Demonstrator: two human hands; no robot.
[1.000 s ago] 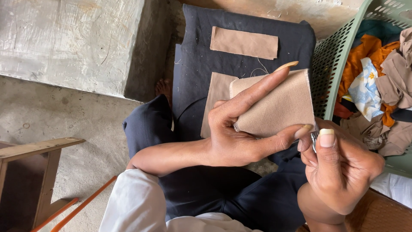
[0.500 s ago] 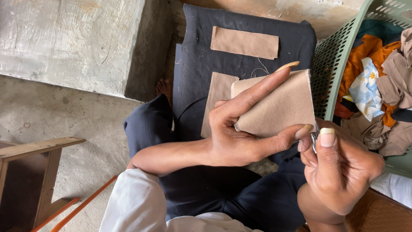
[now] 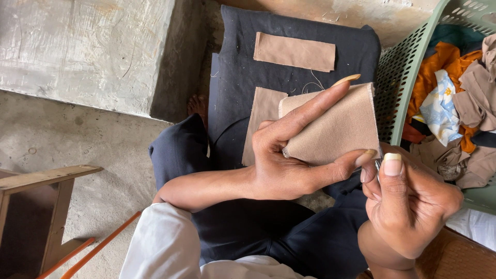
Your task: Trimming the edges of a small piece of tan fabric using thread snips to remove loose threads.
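Our left hand grips a folded tan cloth, thumb along its lower edge and forefinger stretched across its face to the top corner. Our right hand is closed in a pinch at the cloth's lower right corner, thumb pressed against curled fingers; a sliver of metal shows there, too small for us to say what it is. The cloth is held up over our lap, above a dark cushion that carries two more tan pieces: a strip near its far end and a panel half hidden behind our left hand.

Against the earlier frames we see no change: both hands keep the same grip and the cloth sits at the same angle.

A green basket of mixed fabric is cut off at the right edge. A wooden stool is cut off at the left. Loose threads lie on the cushion; we cannot tell whether any leads to the cloth.
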